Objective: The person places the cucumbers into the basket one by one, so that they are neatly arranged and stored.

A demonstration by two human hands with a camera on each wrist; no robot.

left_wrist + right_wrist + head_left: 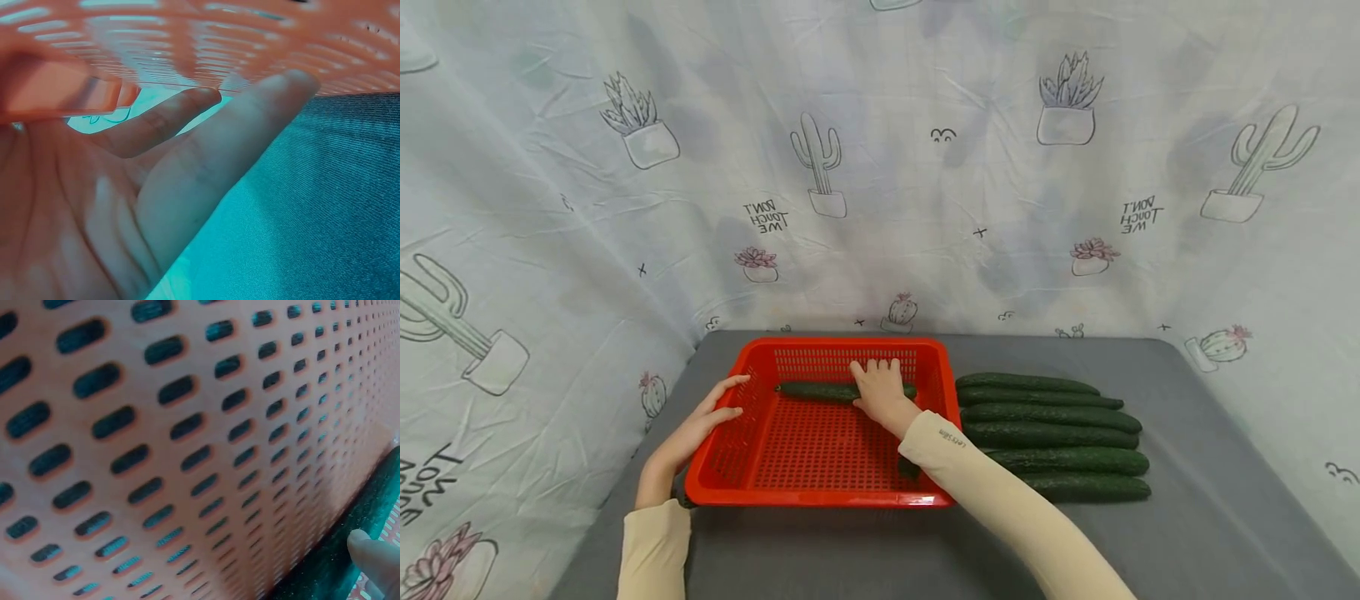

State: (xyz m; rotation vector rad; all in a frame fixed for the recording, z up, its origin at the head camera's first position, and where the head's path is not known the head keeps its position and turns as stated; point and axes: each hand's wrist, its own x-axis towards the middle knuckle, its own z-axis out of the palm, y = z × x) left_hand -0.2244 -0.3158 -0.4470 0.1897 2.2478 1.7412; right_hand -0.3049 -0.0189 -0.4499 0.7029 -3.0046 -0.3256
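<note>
A red perforated plastic basket (820, 498) stands on the grey table. Inside it, a long dark green cucumber (816, 390) lies crosswise near the far wall. My right hand (883, 392) grips this cucumber toward its right end, and the right wrist view has the thumb (369, 550) pressed on its skin. At the basket's left side is my left hand (696, 429), fingers extended against the wall and rim; the left wrist view shows them straight along the slotted wall (206, 44). Partly hidden under my right sleeve, a dark green piece (908, 467) shows at the basket's near right.
Several cucumbers (1052, 415) lie side by side on the table (1195, 533), right of the basket and close to its wall. A white curtain (880, 167) printed with potted plants hangs behind the table and along both sides.
</note>
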